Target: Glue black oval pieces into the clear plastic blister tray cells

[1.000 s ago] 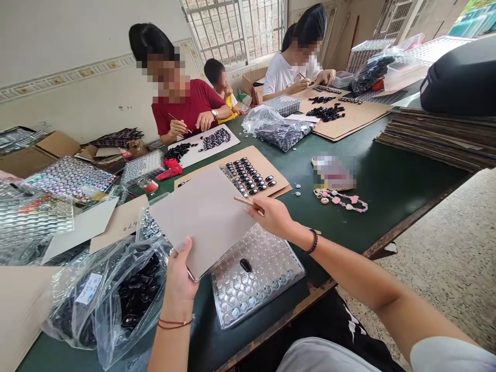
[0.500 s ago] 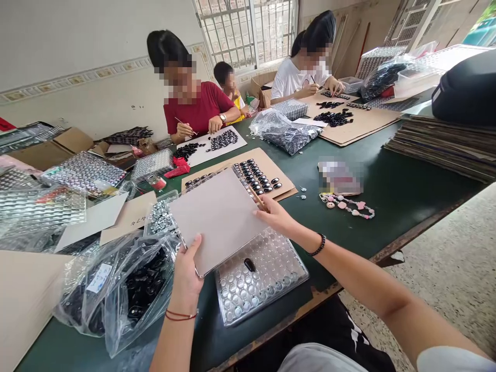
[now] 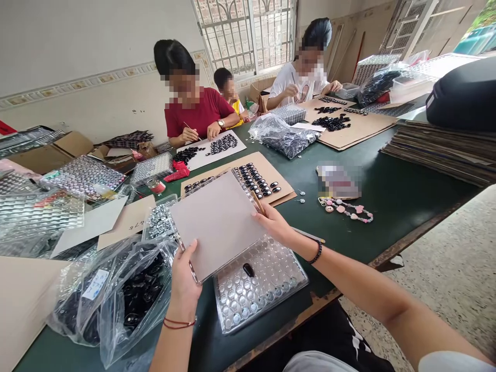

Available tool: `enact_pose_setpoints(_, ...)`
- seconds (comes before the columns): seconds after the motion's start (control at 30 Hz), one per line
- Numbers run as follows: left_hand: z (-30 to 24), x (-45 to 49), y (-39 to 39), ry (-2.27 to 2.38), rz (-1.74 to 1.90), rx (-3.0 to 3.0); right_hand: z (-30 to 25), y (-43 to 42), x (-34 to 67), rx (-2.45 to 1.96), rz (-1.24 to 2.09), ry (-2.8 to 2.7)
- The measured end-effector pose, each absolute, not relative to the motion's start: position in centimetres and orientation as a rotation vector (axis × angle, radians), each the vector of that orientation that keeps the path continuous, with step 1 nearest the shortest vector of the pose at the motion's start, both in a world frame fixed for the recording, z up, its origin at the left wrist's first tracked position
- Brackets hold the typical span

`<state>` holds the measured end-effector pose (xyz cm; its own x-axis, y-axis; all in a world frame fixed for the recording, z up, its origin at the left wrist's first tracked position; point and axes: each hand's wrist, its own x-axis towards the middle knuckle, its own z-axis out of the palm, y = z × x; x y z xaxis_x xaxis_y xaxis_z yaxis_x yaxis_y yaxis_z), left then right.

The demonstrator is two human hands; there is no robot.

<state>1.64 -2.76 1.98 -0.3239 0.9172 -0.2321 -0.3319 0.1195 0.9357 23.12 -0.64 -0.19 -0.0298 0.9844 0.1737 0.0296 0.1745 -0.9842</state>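
Observation:
My left hand [image 3: 185, 281] grips the near corner of a grey card sheet [image 3: 217, 222] that lies on a clear tray whose rim shows beneath it. My right hand [image 3: 273, 221] holds the sheet's right edge, with a thin wooden stick [image 3: 257, 202] pinched in its fingers. The sheet is held tilted above a clear blister tray [image 3: 267, 281] on the green table [image 3: 387, 196]; one black oval piece [image 3: 248, 269] sits in that tray. Behind the sheet, rows of black oval pieces [image 3: 258, 178] lie on a brown cardboard sheet [image 3: 279, 178].
Plastic bags of black pieces [image 3: 127, 294] lie at my left beside stacked blister trays [image 3: 42, 212]. A bead keychain [image 3: 346, 208] lies to the right. Three other people work across the table. A cardboard stack [image 3: 442, 147] and a dark bag [image 3: 465, 95] fill the far right.
The card sheet with the tray under it has shifted slightly right and settled lower; my right hand slid along its right edge towards me. The camera has turned a little left.

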Motion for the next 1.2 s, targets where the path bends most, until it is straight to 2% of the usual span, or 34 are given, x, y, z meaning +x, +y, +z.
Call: enact_pose_setpoints(1.2,1.72,1.64,-2.62,1.347,1.43,0.608,0.27,-0.86,23.16,-1.105,1.098,-1.334)
